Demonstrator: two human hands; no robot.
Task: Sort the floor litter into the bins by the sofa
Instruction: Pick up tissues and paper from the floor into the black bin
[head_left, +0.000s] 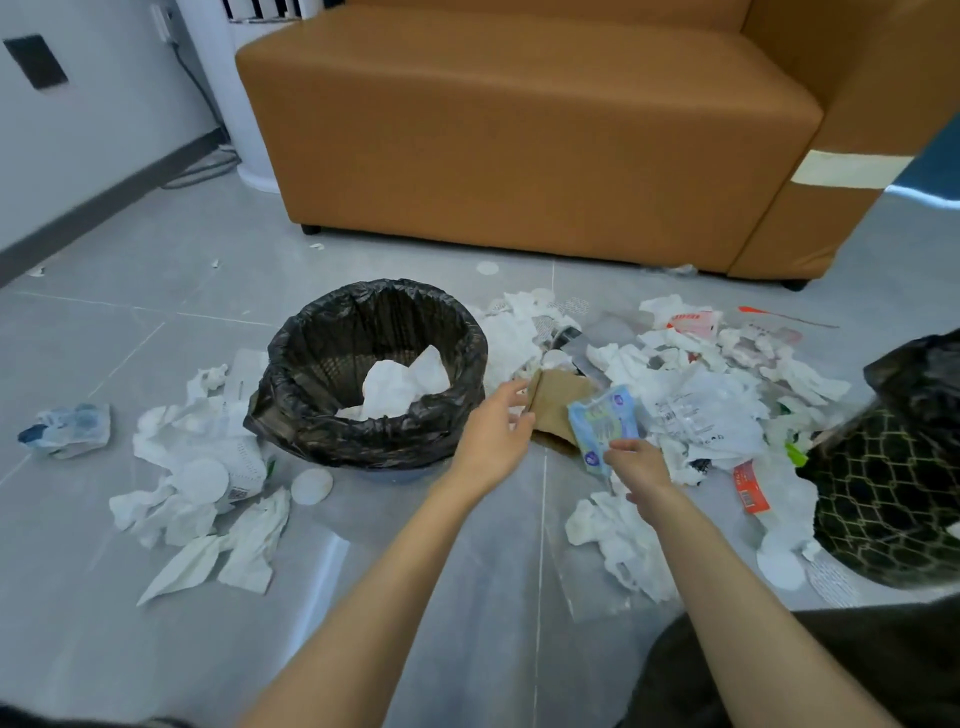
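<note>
A round bin with a black liner (317, 415) stands on the floor at centre, with white tissue lying inside it. A second black-lined mesh bin (898, 499) sits at the right edge. Between them my left hand (493, 431) pinches the left edge of a brown paper bag (558, 400). My right hand (641, 467) pinches the lower end of a light blue plastic wrapper (602, 421) that lies over the bag. White tissues and clear plastic (701, 410) are heaped behind and to the right of my hands.
A brown sofa (519, 135) stands behind the litter. More white tissues (208, 478) lie left of the centre bin, a crumpled blue-white wrapper (67, 428) at far left, a red label (750, 488) and tissue pile (623, 540) at right. Bare grey tiles show in front.
</note>
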